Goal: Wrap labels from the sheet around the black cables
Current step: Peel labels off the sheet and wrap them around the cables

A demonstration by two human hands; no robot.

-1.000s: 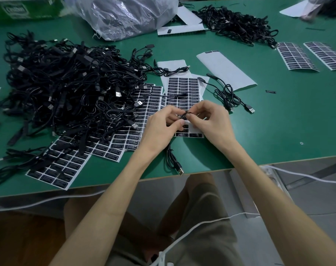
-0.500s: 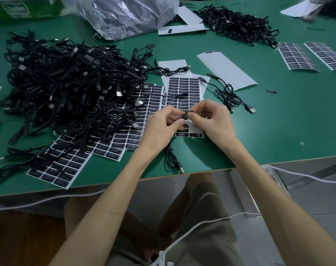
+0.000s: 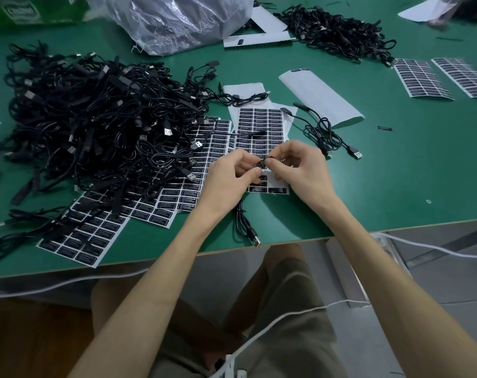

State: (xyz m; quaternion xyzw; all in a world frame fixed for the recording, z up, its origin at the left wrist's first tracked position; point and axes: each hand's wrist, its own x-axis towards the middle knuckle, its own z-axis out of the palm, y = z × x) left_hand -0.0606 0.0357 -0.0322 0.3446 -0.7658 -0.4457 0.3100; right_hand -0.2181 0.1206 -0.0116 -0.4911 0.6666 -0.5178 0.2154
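Grip is unchanged from a second ago: your left hand [image 3: 229, 178] and right hand [image 3: 304, 170] both pinch a small glossy black label [image 3: 262, 163] onto a thin black cable [image 3: 244, 223], over the white label sheet [image 3: 259, 124] near the green table's [image 3: 395, 186] front edge.

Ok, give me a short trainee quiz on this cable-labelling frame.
1. True or false: the left hand and the right hand both pinch a small black label against a thin black cable.
2. The large tangled pile of black cables lies: A) to the person's left of the hands, B) to their right, C) on the floor.
3. Fill in: under the hands lies a white backing sheet of black ___.
Key: 1 true; 2 A; 3 labels.
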